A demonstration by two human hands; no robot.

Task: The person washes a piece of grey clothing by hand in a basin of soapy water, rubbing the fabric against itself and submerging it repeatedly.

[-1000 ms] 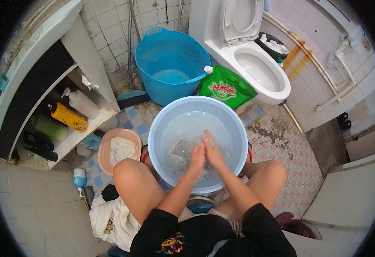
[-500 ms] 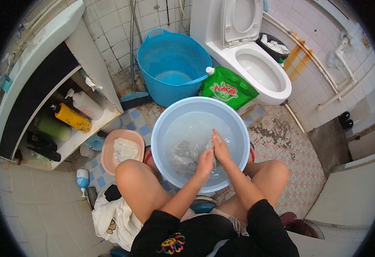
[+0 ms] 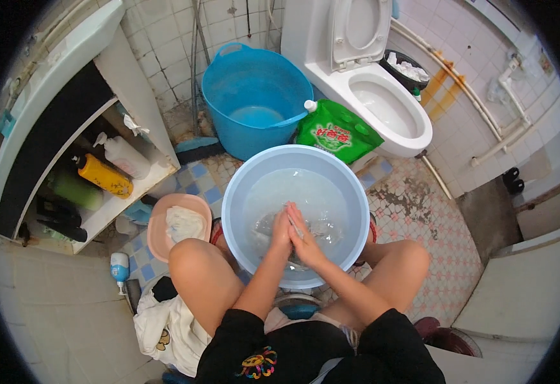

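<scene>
My left hand [image 3: 282,232] and my right hand [image 3: 305,245] are pressed palm to palm over the near middle of a light blue basin [image 3: 232,217]. Cloudy water with some suds stands in the basin. Wet grey cloth [image 3: 264,225] lies in the water on both sides of my hands and runs in between them; how much of it the palms cover is hidden. Both sets of fingers are straight and held together, pointing away from me.
Behind the basin are a blue tub [image 3: 254,137], a green detergent pouch [image 3: 337,131] and a toilet [image 3: 389,109]. At left stand a pink basin [image 3: 158,233] with white cloth, a pump bottle [image 3: 120,267] and a shelf of bottles [image 3: 104,176]. White clothes [image 3: 171,329] lie beside my left leg.
My hands have come together and moved left and toward me. The right hand has dropped from its raised position onto the left, and grey cloth now shows on the right side too.
</scene>
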